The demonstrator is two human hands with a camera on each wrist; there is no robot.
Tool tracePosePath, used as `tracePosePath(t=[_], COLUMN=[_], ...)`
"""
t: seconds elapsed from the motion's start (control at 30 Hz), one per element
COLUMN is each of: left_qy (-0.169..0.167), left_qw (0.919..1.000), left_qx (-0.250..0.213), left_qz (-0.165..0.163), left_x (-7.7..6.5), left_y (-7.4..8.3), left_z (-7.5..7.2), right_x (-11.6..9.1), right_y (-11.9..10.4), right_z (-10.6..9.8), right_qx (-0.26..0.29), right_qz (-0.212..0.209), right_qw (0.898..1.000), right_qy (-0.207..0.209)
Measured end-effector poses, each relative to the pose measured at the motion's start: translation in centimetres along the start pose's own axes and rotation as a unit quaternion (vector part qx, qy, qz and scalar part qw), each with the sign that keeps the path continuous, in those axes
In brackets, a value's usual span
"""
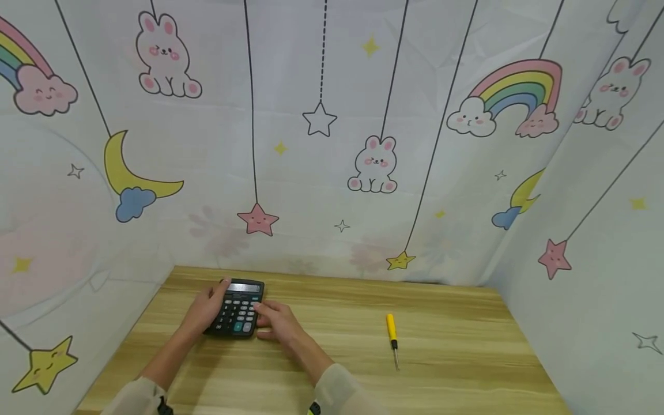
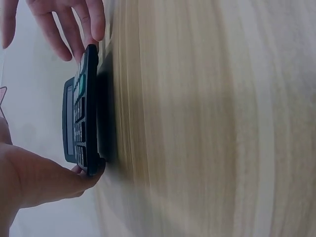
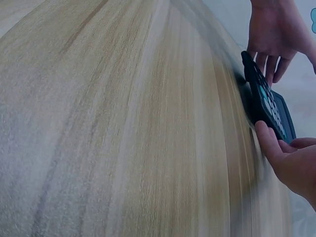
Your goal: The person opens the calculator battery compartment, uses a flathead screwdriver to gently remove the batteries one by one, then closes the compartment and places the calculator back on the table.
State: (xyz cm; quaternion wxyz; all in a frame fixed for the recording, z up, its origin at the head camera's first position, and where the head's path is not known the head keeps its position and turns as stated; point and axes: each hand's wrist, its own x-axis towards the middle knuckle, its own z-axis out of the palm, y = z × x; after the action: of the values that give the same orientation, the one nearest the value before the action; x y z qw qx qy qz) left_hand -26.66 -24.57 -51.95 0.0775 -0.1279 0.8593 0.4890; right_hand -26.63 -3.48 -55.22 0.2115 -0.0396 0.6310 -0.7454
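- Black rectangular plastic calculator (image 1: pixel 234 316), left hand (image 1: pixel 206 310) and right hand (image 1: pixel 282 324) at its sides, obstructs the wood-grain worktop's (image 1: pixel 456 346) far left.
- Bare wood stretches between right hand and yellow-handled screwdriver (image 1: pixel 391 329), then to the right edge.
- White printed fabric (image 1: pixel 290 184) walls the far edge.

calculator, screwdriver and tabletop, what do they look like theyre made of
Calculator: probably hard plastic, judging by its dark, moulded-looking casing; the grey display has a reflective sheen.
Screwdriver: smooth yellow handle, likely plastic; its thin grey shaft looks like metal.
Tabletop: wood or wood-look laminate with a slight sheen; streaky grain shows, but I can't tell which.
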Motion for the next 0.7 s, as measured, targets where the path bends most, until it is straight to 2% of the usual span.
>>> tracePosePath(t=[0.27,0.5,0.7], left_qy=[0.0,0.001,0.002], left_qw=[0.9999,1.0,1.0], left_qx=[0.009,0.005,-0.001], left_qz=[0.005,-0.001,0.006], left_x=[-0.7,-0.7,-1.4], left_y=[0.6,1.0,1.7], left_z=[0.4,1.0,1.5], right_x=[0.1,-0.3,-0.8], right_y=[0.0,-0.6,-1.0], right_z=[-0.6,-1.6,-2.3], right_qx=[0.0,0.022,0.022], right_qz=[-0.002,-0.006,-0.033], right_qw=[1.0,1.0,0.999], right_qy=[0.01,0.005,0.002])
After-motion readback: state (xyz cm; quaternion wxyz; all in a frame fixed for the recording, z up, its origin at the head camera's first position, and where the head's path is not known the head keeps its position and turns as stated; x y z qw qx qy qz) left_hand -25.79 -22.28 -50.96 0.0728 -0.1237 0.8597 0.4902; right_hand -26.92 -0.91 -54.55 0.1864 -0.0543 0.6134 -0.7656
